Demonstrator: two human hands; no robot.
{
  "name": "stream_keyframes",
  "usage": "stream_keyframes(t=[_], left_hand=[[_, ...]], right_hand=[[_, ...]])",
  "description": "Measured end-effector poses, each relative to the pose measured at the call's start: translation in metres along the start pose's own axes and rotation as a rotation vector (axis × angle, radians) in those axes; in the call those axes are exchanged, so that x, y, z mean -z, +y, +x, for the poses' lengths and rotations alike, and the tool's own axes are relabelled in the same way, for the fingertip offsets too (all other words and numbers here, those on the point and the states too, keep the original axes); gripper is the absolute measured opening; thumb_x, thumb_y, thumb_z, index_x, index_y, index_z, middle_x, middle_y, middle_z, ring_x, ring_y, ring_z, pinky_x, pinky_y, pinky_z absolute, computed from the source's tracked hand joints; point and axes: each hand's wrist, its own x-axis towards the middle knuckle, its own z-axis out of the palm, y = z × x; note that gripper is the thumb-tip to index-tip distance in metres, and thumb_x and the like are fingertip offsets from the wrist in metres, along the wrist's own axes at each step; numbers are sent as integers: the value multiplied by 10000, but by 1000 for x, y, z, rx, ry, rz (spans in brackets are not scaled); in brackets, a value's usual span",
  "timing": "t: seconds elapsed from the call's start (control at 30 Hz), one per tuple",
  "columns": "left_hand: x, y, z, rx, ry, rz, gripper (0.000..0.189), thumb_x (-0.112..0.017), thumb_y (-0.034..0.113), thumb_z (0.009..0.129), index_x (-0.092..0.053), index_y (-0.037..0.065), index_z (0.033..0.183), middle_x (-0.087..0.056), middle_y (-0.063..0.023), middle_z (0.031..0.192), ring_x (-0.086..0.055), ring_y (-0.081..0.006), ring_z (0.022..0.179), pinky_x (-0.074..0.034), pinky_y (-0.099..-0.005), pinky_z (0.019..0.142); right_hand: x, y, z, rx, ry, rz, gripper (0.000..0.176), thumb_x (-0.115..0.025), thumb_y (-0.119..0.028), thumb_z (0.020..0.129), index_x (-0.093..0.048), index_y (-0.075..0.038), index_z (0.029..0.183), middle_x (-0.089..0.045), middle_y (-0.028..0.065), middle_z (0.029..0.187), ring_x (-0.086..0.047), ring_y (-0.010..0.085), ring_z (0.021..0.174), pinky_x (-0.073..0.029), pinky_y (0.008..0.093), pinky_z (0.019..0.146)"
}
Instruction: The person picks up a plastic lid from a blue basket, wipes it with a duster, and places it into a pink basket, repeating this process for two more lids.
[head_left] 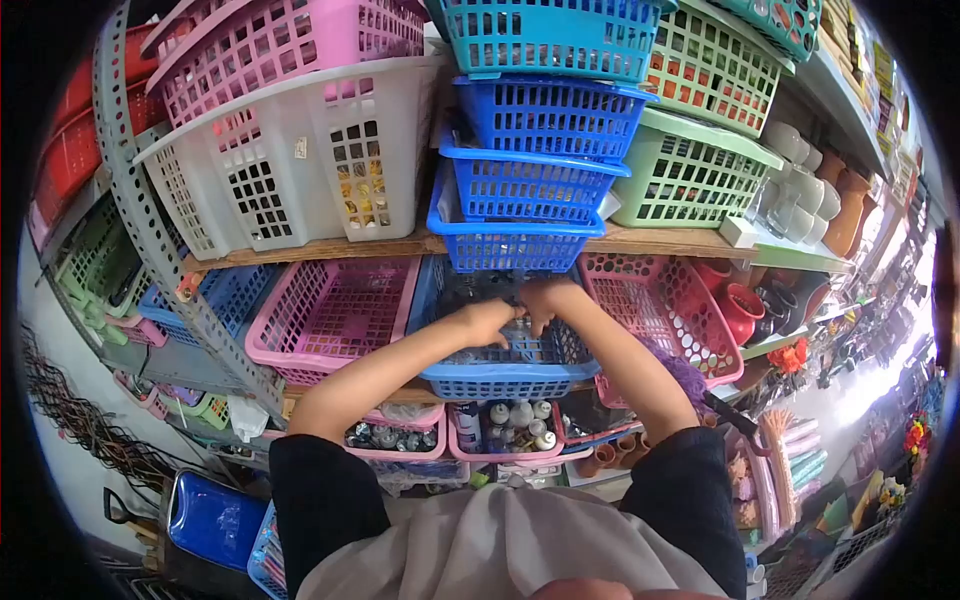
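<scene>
My left hand [488,322] and my right hand [549,300] reach into a blue plastic basket [508,384] on the middle shelf. They are close together over its contents, with fingers bent downward and inward. Small clear or shiny pieces lie in the basket below them, too small to name. The fingertips of both hands are partly hidden, and whatever they pinch cannot be made out. A pink basket [335,300] stands left of the blue one, and another pink basket [672,325] stands to its right.
Stacked blue baskets [535,190] sit directly above my hands on a wooden shelf board [400,247]. A large white basket [290,160] and green baskets [695,170] flank them. A perforated metal post [140,190] rises at left. Red vases [742,312] stand at right.
</scene>
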Motion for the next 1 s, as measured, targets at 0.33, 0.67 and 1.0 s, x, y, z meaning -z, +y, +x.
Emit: stream_keyframes(t=[0.33, 0.67, 1.0], left_hand=[[-40, -14, 3, 20, -358, 360, 326, -714, 195, 726, -650, 18, 992, -656, -217, 912, -636, -383, 886, -515, -462, 758], [-44, -29, 1, 105, -47, 390, 352, -751, 164, 697, -615, 26, 991, -614, -184, 991, -622, -337, 945, -512, -431, 797], [35, 64, -60, -8, 344, 129, 317, -620, 258, 834, -594, 55, 1077, -610, -103, 1041, -590, -303, 993, -474, -412, 827]], right_hand=[[-58, -42, 35, -81, 118, -28, 307, -695, -146, 713, -677, -71, 1010, -682, 131, 1000, -668, 264, 922, -543, 391, 744], [-100, 16, 95, -115, 52, 48, 312, -661, -112, 776, -660, -45, 1081, -669, 122, 1070, -675, 270, 883, -541, 411, 742], [-57, -81, -109, 18, 986, 601, 252, -576, -106, 828, -562, -7, 1059, -555, 195, 1055, -538, 372, 1033, -440, 425, 870]])
